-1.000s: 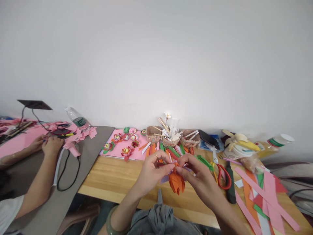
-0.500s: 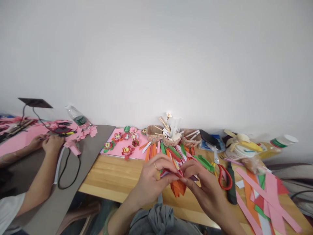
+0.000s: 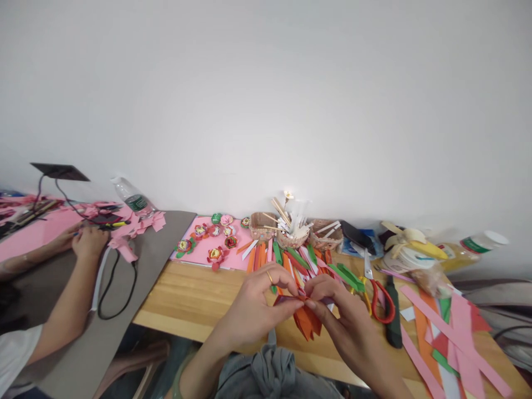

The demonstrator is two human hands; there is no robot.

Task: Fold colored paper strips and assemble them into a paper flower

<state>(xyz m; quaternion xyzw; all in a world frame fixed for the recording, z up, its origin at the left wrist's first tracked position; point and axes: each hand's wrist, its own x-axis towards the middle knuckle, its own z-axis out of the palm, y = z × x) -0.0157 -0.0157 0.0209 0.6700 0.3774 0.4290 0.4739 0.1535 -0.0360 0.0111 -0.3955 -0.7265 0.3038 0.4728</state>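
Note:
My left hand and my right hand meet over the front of the wooden table, thumbs and forefingers pinched close together. Between them is a folded paper piece, with orange points hanging below the fingertips and a darker red-purple part at the top. The fingers hide its middle. Just behind my hands lie folded paper strips in orange, green, white and pink. Red-handled scissors rest right of my right hand, beside a dark green tool.
Several paper flowers sit on a pink sheet. Woven baskets with white sticks stand by the wall. Loose paper strips, a banana and a jar are at right. Another person's hands work at the left table.
The folded paper has tilted in my fingers, and its orange part has shifted slightly right and down. My hands stay pinched together.

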